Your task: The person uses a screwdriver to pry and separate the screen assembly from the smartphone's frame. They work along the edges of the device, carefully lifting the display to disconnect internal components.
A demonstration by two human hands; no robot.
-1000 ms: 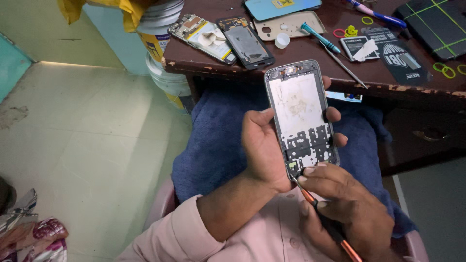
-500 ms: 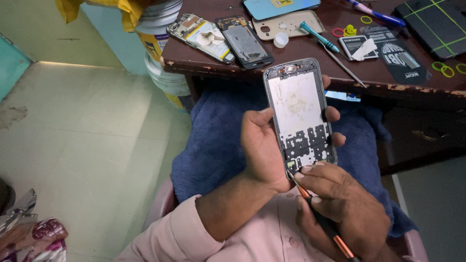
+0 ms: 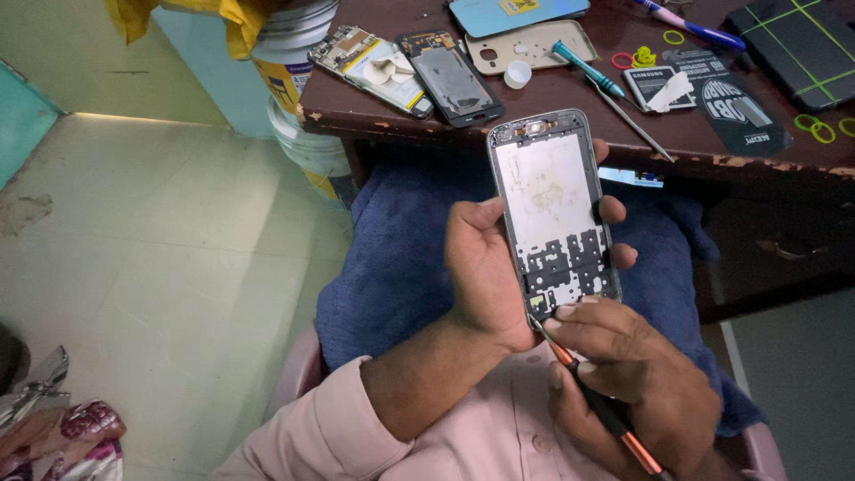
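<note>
Left hand (image 3: pixel 485 267) wraps the opened phone frame (image 3: pixel 554 218); right hand (image 3: pixel 637 383) pinches an orange-handled screwdriver (image 3: pixel 592 396) (tip at the frame's bottom corner); I'd keep it upright, light pressure.

Dark brown wooden table (image 3: pixel 570 98), front edge chipped. Near the front left corner: opened phone with exposed board (image 3: pixel 372 68) and dark phone body (image 3: pixel 451 78) side by side; behind them a beige back cover (image 3: pixel 533 44), white cap (image 3: pixel 517 74), light blue cover (image 3: pixel 517 13). Toward the right: teal-handled screwdriver (image 3: pixel 586 69), thin metal rod (image 3: pixel 634 122), battery (image 3: pixel 659 87), coloured rings (image 3: pixel 641 58), pen (image 3: pixel 690 24), black mat (image 3: pixel 797 49).
</note>
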